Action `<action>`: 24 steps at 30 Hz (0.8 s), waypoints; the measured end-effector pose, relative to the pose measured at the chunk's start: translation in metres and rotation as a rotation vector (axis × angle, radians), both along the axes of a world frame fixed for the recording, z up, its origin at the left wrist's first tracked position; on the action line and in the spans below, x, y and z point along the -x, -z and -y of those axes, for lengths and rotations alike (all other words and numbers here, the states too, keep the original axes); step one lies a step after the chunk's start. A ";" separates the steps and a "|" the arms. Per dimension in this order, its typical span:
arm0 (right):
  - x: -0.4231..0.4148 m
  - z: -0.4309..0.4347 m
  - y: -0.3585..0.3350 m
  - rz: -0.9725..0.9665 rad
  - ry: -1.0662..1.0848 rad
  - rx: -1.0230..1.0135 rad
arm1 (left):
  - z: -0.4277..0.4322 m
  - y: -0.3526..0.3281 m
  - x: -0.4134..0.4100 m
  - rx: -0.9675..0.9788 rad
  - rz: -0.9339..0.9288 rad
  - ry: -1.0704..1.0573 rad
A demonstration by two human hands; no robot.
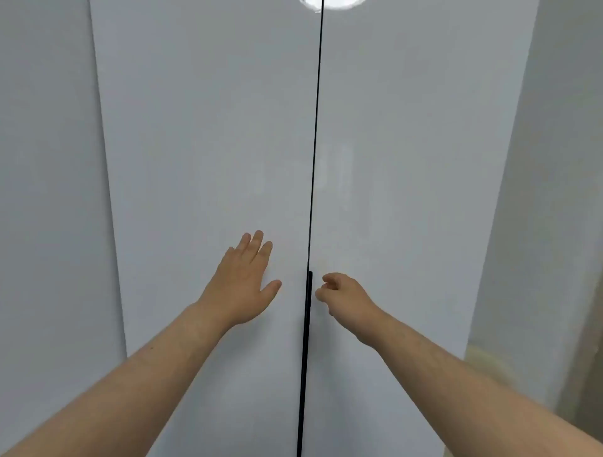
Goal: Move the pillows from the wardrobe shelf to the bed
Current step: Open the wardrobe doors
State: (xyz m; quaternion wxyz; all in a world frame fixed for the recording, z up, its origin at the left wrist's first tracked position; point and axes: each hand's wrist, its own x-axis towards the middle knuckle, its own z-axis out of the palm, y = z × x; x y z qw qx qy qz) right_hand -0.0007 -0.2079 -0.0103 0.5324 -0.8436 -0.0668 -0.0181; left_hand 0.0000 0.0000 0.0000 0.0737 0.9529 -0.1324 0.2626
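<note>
Two glossy pale grey wardrobe doors fill the view, both closed, with a thin dark gap between them. My left hand point(243, 280) lies flat with fingers apart against the left door point(202, 146), just left of the gap. My right hand point(344, 295) hovers at the edge of the right door point(414, 146), fingers curled beside the black handle strip point(309, 293) in the gap, holding nothing I can see. No pillows, shelf or bed are in view; the doors hide the inside.
A further grey panel point(49, 195) stands to the left of the doors. A pale wall point(554, 163) runs along the right, with a strip of beige floor or skirting point(584, 342) at its foot. A lamp's glare point(329, 3) reflects at the top.
</note>
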 end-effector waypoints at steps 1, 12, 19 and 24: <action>-0.008 -0.007 0.001 -0.006 0.027 -0.001 | -0.002 0.003 -0.013 -0.034 0.029 -0.003; -0.065 -0.040 0.011 -0.040 0.173 -0.095 | -0.016 0.035 -0.081 -0.091 0.173 -0.047; -0.054 -0.030 0.015 -0.052 0.154 -0.155 | -0.016 0.031 -0.074 0.002 0.122 0.037; -0.023 -0.013 0.016 -0.035 0.053 -0.168 | 0.006 0.017 -0.046 0.220 0.003 0.293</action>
